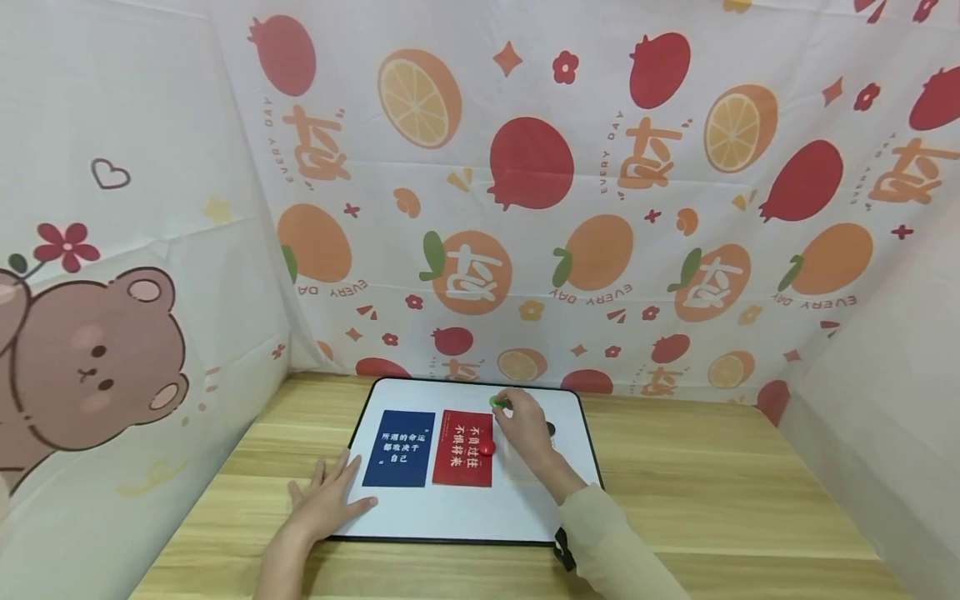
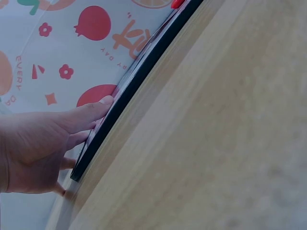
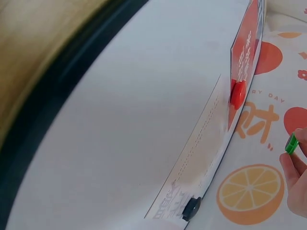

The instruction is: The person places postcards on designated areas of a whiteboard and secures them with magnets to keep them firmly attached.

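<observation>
A whiteboard (image 1: 465, 521) with a black rim lies on the table. On it are a blue card (image 1: 397, 471) and a red card (image 1: 450, 471), both with white writing. A round red magnet (image 1: 487, 448) sits at the red card's right edge. My right hand (image 1: 528, 425) pinches a green magnet (image 3: 291, 143) between thumb and fingers, above the red card's upper right corner. In the right wrist view, a pale card (image 3: 192, 151) bears a black magnet (image 3: 191, 209); my hand partly covers that card in the head view. My left hand (image 1: 324, 504) rests with spread fingers on the board's left edge.
The board stands on a wood-grain table (image 1: 712, 492). Behind it hangs a fruit-print cloth (image 1: 637, 333), close to the board's far edge. Another cloth with a bear print (image 1: 97, 358) hangs at the left.
</observation>
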The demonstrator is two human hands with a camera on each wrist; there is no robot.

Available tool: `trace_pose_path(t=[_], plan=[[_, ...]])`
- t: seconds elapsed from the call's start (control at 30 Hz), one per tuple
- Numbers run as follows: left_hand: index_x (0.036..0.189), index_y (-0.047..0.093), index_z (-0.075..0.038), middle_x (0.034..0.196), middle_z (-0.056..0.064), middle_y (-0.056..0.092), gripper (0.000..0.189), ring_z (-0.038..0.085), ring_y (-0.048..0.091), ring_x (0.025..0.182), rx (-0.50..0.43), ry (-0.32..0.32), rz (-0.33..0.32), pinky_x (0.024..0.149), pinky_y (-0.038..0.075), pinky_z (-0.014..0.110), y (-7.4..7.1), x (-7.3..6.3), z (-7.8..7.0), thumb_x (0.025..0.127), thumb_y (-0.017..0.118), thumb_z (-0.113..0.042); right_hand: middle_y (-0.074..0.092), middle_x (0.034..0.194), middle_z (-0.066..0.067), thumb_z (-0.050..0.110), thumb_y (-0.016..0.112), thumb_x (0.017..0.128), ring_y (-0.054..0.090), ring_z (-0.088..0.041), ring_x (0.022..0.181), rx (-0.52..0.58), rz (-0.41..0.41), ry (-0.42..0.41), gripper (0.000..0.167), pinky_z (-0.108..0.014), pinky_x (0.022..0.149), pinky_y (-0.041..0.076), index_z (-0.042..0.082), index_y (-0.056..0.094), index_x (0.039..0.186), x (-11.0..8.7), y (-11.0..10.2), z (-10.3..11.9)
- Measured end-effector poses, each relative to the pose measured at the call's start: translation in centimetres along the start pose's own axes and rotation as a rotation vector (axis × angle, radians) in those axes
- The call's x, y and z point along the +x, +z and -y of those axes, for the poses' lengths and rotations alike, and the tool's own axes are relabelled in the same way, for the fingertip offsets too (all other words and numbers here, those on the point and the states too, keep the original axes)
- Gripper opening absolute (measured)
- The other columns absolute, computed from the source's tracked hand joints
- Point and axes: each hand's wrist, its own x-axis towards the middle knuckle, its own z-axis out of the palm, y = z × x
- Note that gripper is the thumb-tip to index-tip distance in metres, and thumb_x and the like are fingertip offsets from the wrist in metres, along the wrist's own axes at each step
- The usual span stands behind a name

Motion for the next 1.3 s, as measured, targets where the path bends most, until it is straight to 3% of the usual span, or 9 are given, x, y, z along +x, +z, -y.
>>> trace_pose_path(t=[1.0,1.3], plan=[[0.136,0.036,0.007,0.142,0.030,0.020,0.082,0.061,0.007,0.122,0.000,-0.003,0.007,0.085,-0.004,0.077,-0.3,0.0,-0.1,0.081,0.063,-0.049,0.059,0.095,0.004,0.010,0.068,0.083,0.057,-0.009,0.090,0.058,0.096,0.040,0.018,-0.017,0.075,0.048,0.015,0.061,0.099,-0.5,2.2,2.6],[0.136,0.035,0.007,0.143,0.030,0.019,0.083,0.061,0.006,0.123,-0.009,-0.003,0.005,0.085,-0.006,0.077,-0.2,0.1,0.0,0.081,0.062,-0.050,0.059,0.097,0.003,0.012,0.069,0.083,0.057,-0.009,0.091,0.045,0.109,0.015,0.018,-0.016,0.075,0.048,0.014,0.061,0.099,-0.6,2.8,3.7]])
